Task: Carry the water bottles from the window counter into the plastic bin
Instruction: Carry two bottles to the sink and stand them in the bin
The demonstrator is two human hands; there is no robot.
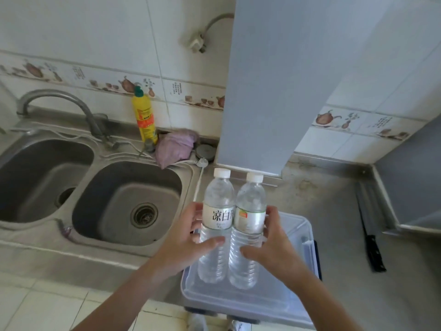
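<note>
Two clear water bottles with white caps stand upright side by side over the clear plastic bin (pixel 293 297). The left bottle (pixel 218 206) carries a white label with black characters, and my left hand (pixel 188 237) wraps around it. The right bottle (pixel 250 204) has a silver label with an orange mark, and my right hand (pixel 272 244) grips it. The bottles touch each other. Their bases sit low inside the bin's rim; whether they rest on the bin's floor I cannot tell.
A steel double sink (pixel 124 201) with a curved tap (pixel 59 101) lies to the left. A yellow detergent bottle (pixel 144 118) and a purple cloth (pixel 174 145) sit behind it. A black-handled knife (pixel 370 237) lies on the counter at the right, and a grey pillar (pixel 269 91) rises behind the bottles.
</note>
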